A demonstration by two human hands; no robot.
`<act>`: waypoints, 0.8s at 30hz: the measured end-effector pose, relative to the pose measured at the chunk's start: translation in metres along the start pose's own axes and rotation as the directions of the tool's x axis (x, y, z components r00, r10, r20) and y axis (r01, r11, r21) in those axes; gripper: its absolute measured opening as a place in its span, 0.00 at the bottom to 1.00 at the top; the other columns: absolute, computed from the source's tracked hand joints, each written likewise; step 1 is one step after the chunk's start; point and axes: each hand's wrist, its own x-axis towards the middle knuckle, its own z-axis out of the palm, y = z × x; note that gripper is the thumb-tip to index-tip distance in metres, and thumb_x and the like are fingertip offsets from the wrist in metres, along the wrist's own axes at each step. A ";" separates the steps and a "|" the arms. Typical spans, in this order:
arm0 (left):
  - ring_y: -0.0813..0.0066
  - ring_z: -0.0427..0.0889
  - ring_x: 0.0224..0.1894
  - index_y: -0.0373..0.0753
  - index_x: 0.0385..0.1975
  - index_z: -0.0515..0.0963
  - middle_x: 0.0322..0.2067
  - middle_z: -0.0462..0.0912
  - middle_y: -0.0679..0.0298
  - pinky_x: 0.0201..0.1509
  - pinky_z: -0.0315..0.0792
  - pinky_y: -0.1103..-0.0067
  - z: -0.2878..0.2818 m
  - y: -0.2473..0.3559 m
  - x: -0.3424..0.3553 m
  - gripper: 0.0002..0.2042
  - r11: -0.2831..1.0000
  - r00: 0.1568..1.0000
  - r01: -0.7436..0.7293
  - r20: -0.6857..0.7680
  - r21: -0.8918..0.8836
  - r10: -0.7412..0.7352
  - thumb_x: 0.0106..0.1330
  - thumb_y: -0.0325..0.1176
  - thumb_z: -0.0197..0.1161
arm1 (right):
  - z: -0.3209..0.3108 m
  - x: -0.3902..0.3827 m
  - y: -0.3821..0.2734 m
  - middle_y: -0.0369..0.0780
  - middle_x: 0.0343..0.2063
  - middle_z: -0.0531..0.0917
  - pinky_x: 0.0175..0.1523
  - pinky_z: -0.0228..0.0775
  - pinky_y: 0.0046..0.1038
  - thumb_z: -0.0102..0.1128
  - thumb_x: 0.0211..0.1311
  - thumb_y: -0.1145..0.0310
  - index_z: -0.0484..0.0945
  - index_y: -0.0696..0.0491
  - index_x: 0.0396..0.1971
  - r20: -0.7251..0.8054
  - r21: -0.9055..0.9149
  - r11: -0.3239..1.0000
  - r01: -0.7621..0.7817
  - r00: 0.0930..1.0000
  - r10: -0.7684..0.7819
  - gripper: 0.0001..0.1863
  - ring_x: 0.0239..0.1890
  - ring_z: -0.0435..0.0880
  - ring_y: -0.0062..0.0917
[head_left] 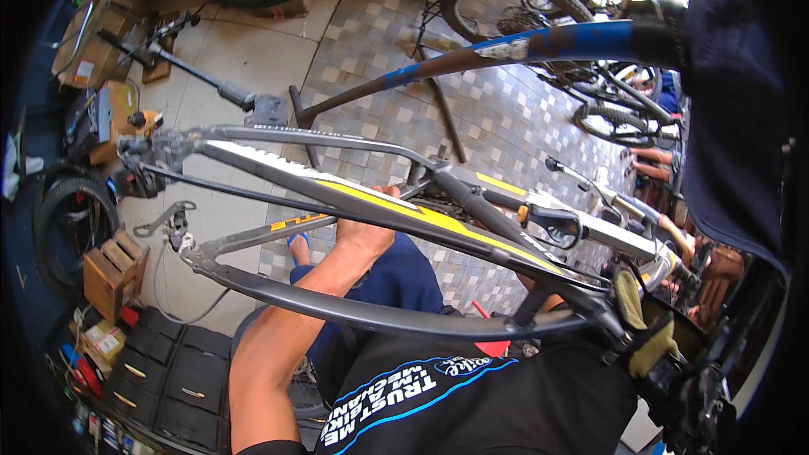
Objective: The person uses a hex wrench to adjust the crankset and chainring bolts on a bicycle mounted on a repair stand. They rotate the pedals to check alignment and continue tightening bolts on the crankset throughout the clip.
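Note:
A grey bicycle frame (379,215) with white and yellow stripes lies across the view, close in front of me. My left hand (366,232) reaches up behind its striped tube. Its curled fingers show just above that tube and look closed on the frame; part of the grip is hidden. At the frame's left end, a rear derailleur (179,232) hangs from the dropout. A patch of my right forearm (543,293) shows between the tubes. The right hand itself is hidden behind the frame.
A blue and brown tube (522,46) crosses above the frame. Several bicycles (514,4) stand at the far right, where other people's legs (653,164) show. Black drawers (190,379) and a wooden crate (114,274) are at left. A dark cloth (733,109) hangs at right.

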 end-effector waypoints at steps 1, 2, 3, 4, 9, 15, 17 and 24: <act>0.53 0.86 0.40 0.33 0.47 0.76 0.37 0.84 0.50 0.44 0.77 0.64 0.004 0.003 -0.002 0.19 1.000 0.990 -0.005 -0.142 0.030 0.009 0.59 0.39 0.64 | 0.006 0.006 0.001 0.48 0.29 0.84 0.40 0.75 0.44 0.65 0.58 0.57 0.83 0.52 0.34 -0.020 0.007 1.000 0.010 1.000 -0.010 0.13 0.35 0.84 0.45; 0.57 0.87 0.40 0.34 0.45 0.77 0.35 0.84 0.53 0.42 0.77 0.65 0.007 0.001 -0.004 0.18 0.998 0.979 -0.036 -0.197 0.049 0.045 0.58 0.36 0.64 | 0.013 0.011 0.001 0.48 0.29 0.84 0.40 0.75 0.44 0.65 0.58 0.57 0.83 0.52 0.34 -0.037 0.012 1.000 0.014 0.999 -0.013 0.13 0.35 0.84 0.45; 0.59 0.87 0.39 0.35 0.45 0.77 0.35 0.84 0.55 0.42 0.77 0.65 0.008 0.000 -0.002 0.17 0.998 0.983 -0.033 -0.181 0.057 0.043 0.58 0.36 0.65 | 0.019 0.016 0.001 0.48 0.30 0.84 0.40 0.75 0.44 0.65 0.58 0.57 0.83 0.52 0.34 -0.053 0.015 1.000 0.026 0.998 -0.025 0.13 0.35 0.84 0.44; 0.61 0.87 0.39 0.36 0.45 0.78 0.35 0.85 0.56 0.42 0.78 0.66 0.010 0.001 -0.002 0.17 0.998 0.984 -0.028 -0.172 0.062 0.038 0.57 0.36 0.65 | 0.020 0.019 -0.001 0.48 0.30 0.84 0.40 0.75 0.43 0.66 0.58 0.57 0.83 0.52 0.34 -0.071 0.019 0.999 0.039 0.997 -0.038 0.14 0.35 0.84 0.44; 0.65 0.89 0.36 0.37 0.43 0.79 0.34 0.88 0.57 0.37 0.80 0.73 0.000 -0.003 0.000 0.11 0.968 0.989 -0.033 -0.130 0.248 0.067 0.64 0.33 0.61 | 0.042 0.016 0.009 0.48 0.32 0.84 0.40 0.74 0.43 0.66 0.58 0.56 0.83 0.52 0.36 -0.189 0.022 0.998 0.051 0.981 -0.046 0.14 0.36 0.85 0.44; 0.59 0.90 0.32 0.41 0.36 0.78 0.29 0.87 0.56 0.32 0.82 0.70 0.011 -0.003 0.005 0.07 0.956 0.955 -0.081 -0.251 0.282 0.155 0.60 0.33 0.63 | 0.081 -0.011 0.017 0.50 0.37 0.85 0.44 0.74 0.44 0.65 0.62 0.59 0.81 0.55 0.40 -0.235 -0.143 0.985 0.094 0.964 -0.126 0.15 0.41 0.85 0.45; 0.57 0.90 0.32 0.40 0.37 0.77 0.30 0.87 0.55 0.34 0.83 0.69 0.007 -0.008 0.002 0.08 0.957 0.963 -0.095 -0.217 0.273 0.158 0.59 0.32 0.64 | 0.073 -0.005 -0.019 0.50 0.39 0.85 0.48 0.74 0.46 0.63 0.68 0.62 0.80 0.56 0.43 -0.206 -0.014 0.991 0.136 0.969 -0.136 0.13 0.44 0.84 0.49; 0.65 0.90 0.38 0.40 0.45 0.78 0.35 0.88 0.59 0.40 0.82 0.72 -0.008 0.002 -0.006 0.13 0.925 0.981 -0.126 -0.092 0.359 0.169 0.60 0.31 0.67 | 0.058 -0.066 -0.022 0.50 0.33 0.82 0.42 0.73 0.45 0.61 0.71 0.63 0.78 0.54 0.42 -0.241 0.263 0.964 -0.028 0.966 0.093 0.09 0.38 0.82 0.50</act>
